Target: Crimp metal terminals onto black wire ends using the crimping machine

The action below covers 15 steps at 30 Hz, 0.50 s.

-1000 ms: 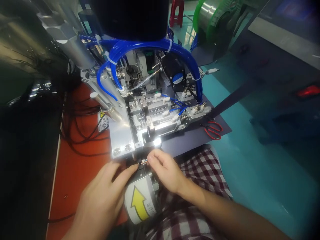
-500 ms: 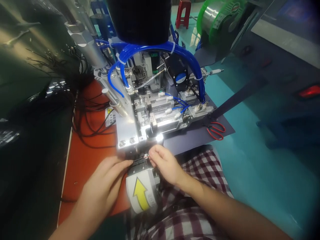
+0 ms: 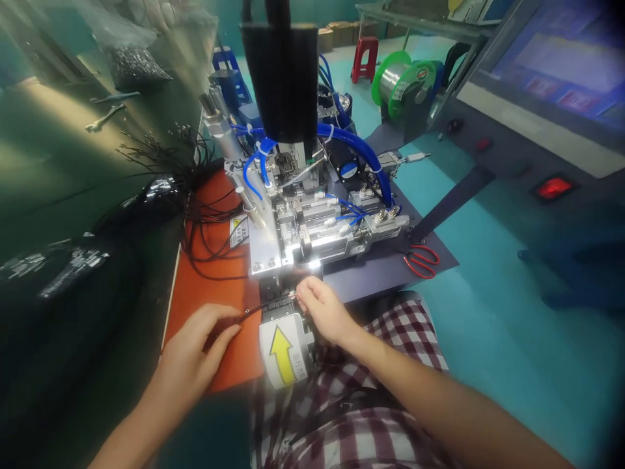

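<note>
A thin black wire (image 3: 266, 305) runs between my two hands at the front of a small metal machine (image 3: 303, 228) with blue air hoses (image 3: 354, 146). My right hand (image 3: 325, 309) pinches the wire's right end, just below the machine's lit front slot (image 3: 312, 264). My left hand (image 3: 195, 352) rests on the orange mat (image 3: 209, 293), fingers curled round the wire's left part. A motor with a yellow arrow label (image 3: 284, 355) sits between the hands.
A bundle of black wires (image 3: 185, 176) lies left of the machine. Red-handled scissors (image 3: 420, 259) lie on the dark plate at right. A green spool (image 3: 400, 78), a control panel with a red switch (image 3: 551, 187) and a red stool (image 3: 365, 57) stand behind.
The view has pulled back and up. My left hand slid left along the wire, away from the right hand, which stays at the machine's front.
</note>
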Each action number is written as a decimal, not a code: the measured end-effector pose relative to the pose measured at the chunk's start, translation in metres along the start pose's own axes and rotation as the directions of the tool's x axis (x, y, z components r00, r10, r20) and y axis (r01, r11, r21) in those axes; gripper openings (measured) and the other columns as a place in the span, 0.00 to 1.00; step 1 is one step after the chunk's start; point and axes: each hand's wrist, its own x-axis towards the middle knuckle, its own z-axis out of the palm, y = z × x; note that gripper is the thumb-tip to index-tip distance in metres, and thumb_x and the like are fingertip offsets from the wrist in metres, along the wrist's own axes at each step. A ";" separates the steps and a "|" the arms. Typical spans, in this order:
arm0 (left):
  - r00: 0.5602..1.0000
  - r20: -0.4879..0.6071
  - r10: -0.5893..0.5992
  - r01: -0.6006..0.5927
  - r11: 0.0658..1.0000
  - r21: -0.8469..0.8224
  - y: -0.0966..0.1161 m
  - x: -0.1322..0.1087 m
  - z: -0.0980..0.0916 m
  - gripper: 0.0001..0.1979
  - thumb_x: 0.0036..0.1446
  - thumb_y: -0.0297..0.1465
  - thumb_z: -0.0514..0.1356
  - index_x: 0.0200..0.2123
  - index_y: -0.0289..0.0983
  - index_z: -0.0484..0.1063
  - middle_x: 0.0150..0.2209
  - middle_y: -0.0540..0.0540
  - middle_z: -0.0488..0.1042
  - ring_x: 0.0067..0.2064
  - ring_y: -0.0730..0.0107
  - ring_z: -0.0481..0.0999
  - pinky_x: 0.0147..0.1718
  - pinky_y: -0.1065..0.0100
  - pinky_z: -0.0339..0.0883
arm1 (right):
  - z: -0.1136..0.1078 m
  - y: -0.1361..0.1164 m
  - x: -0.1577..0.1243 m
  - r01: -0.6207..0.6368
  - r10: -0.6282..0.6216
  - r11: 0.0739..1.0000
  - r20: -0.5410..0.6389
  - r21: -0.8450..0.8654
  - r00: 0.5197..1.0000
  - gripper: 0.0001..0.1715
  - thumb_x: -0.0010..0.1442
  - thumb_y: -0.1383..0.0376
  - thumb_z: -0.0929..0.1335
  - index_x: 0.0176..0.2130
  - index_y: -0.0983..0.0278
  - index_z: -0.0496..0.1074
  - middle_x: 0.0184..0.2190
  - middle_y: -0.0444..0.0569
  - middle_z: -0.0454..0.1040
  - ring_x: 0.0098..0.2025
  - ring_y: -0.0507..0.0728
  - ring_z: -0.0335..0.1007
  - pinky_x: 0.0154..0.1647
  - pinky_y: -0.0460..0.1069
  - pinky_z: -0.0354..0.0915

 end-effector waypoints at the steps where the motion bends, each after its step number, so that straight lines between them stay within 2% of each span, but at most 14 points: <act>1: 0.998 0.011 0.065 -0.065 0.997 0.037 -0.002 0.000 -0.002 0.10 0.65 0.38 0.54 0.40 0.41 0.73 0.38 0.46 0.79 0.39 0.65 0.80 0.39 0.69 0.74 | 0.000 0.000 0.000 0.008 -0.008 1.000 0.003 -0.006 1.000 0.17 0.63 0.57 0.61 0.25 0.59 0.57 0.21 0.39 0.61 0.26 0.52 0.59 0.30 0.48 0.57; 4: 0.969 0.039 0.244 -0.247 0.960 0.130 -0.006 0.002 -0.004 0.13 0.68 0.33 0.49 0.42 0.40 0.74 0.41 0.44 0.79 0.42 0.66 0.79 0.43 0.69 0.73 | 0.000 0.000 0.000 0.031 -0.031 0.999 0.002 -0.029 1.000 0.17 0.63 0.57 0.61 0.25 0.59 0.57 0.21 0.39 0.61 0.26 0.52 0.59 0.30 0.48 0.58; 6: 0.958 0.035 0.285 -0.286 0.942 0.178 -0.007 0.004 -0.003 0.16 0.67 0.31 0.47 0.43 0.39 0.75 0.40 0.44 0.78 0.42 0.66 0.78 0.43 0.67 0.73 | 0.000 0.001 0.001 0.043 -0.044 0.998 -0.005 -0.050 0.999 0.17 0.64 0.57 0.61 0.25 0.60 0.57 0.22 0.39 0.62 0.26 0.52 0.59 0.31 0.48 0.59; 11: 0.967 -0.085 0.241 -0.192 0.905 0.379 0.004 -0.004 0.008 0.18 0.64 0.26 0.48 0.40 0.40 0.78 0.37 0.41 0.78 0.35 0.61 0.75 0.33 0.62 0.70 | -0.005 0.008 -0.002 0.046 -0.049 0.993 -0.030 -0.111 0.998 0.17 0.65 0.55 0.62 0.27 0.61 0.62 0.21 0.39 0.65 0.26 0.52 0.61 0.30 0.48 0.58; 15: 0.974 -0.152 0.169 -0.082 0.885 0.459 0.019 -0.018 0.020 0.22 0.61 0.23 0.46 0.45 0.40 0.78 0.39 0.41 0.78 0.37 0.61 0.75 0.32 0.63 0.68 | -0.026 0.022 -0.021 0.000 -0.009 0.988 -0.059 -0.154 0.998 0.20 0.65 0.50 0.60 0.31 0.61 0.65 0.21 0.39 0.66 0.23 0.51 0.60 0.27 0.47 0.55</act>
